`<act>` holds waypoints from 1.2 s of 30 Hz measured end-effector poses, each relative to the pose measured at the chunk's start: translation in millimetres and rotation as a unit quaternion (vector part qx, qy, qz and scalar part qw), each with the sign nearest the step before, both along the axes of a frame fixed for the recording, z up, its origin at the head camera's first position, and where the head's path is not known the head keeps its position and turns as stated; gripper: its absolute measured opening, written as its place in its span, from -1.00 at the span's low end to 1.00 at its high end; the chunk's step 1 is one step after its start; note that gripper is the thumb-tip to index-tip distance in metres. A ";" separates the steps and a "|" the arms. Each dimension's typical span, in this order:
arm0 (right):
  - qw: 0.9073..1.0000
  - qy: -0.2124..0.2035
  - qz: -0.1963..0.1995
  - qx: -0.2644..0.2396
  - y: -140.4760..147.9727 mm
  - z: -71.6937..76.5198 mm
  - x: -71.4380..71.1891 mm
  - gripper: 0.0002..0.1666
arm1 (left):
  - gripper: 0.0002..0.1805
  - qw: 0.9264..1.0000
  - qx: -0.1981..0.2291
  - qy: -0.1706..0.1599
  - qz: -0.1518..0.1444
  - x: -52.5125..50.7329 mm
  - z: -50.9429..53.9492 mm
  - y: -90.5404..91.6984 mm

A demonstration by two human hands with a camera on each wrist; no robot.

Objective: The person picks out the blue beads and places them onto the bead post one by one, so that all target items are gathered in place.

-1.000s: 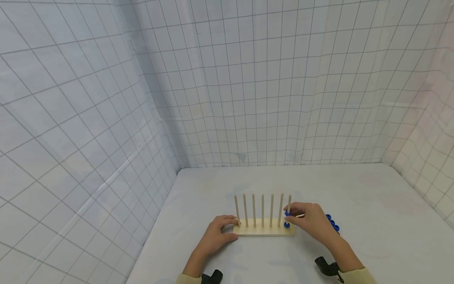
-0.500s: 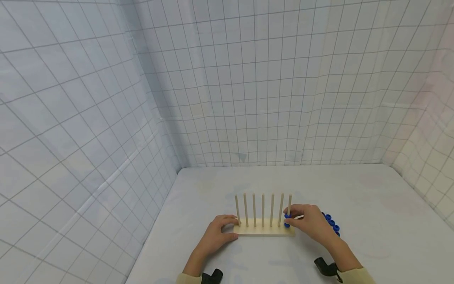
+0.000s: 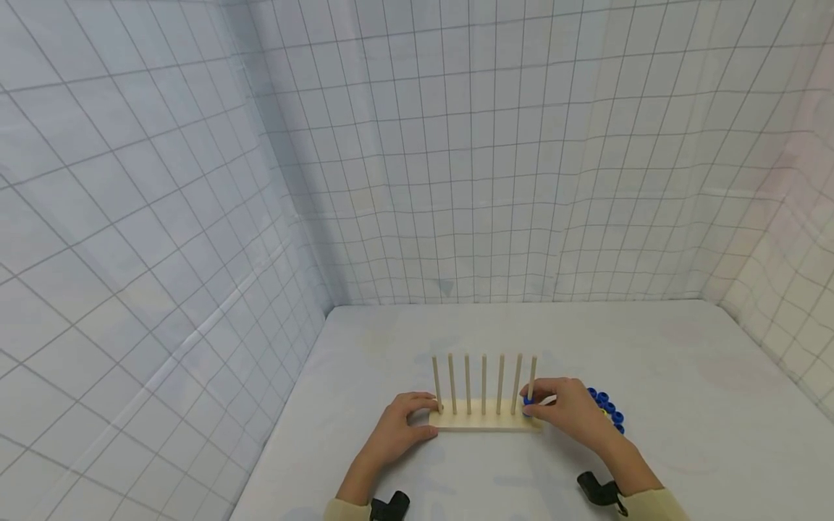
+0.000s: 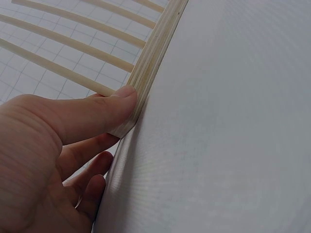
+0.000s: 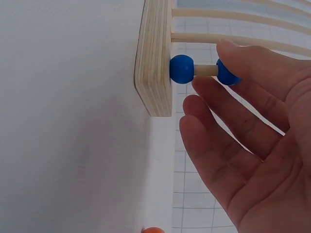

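A wooden peg board with a row of several upright pegs stands on the table. Its left end is held by my left hand, the thumb against the base's front edge and the fingers partly hidden behind. At the rightmost peg, my right hand pinches a blue bead threaded on that peg. Below it another blue bead sits against the base, and a stretch of bare peg shows between the two in the right wrist view. The other pegs carry no beads.
Several more blue beads lie in a cluster right of the board, partly behind my right wrist, with a bit of yellow among them. An orange bead peeks in at the right wrist view's bottom edge. Gridded white cloth walls surround the table.
My right hand has slid down the rightmost peg with the pinched bead, nearer the lower one. More of the bead cluster shows beside the wrist. The left hand keeps its place on the board.
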State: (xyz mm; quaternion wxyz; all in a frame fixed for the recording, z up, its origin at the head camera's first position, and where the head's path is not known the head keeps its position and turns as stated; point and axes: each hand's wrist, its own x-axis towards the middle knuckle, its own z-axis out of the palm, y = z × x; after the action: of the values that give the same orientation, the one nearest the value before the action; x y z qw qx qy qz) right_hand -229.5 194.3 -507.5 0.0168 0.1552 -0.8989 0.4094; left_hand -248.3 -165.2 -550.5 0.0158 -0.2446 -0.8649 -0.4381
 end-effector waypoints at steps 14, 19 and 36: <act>0.999 0.017 0.002 0.031 4.3 -9.9 -2.1 -0.81 | -0.60 1.000 -0.008 0.016 -0.001 2.1 -2.1 2.6; 0.999 0.013 0.001 0.034 4.1 -9.2 -0.7 -0.81 | -0.60 1.000 -0.008 -0.007 0.000 3.3 -1.0 2.9; 1.000 0.006 -0.006 0.030 18.7 12.1 7.3 -0.65 | -0.59 1.000 -0.002 -0.003 -0.003 0.4 0.4 0.9</act>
State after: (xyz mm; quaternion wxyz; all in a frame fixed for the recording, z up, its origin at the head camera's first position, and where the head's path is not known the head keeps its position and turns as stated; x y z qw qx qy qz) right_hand -222.2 213.0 -495.4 0.0204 0.1527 -0.9117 0.3809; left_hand -247.9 -164.3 -550.1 0.0115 -0.2458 -0.8649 -0.4375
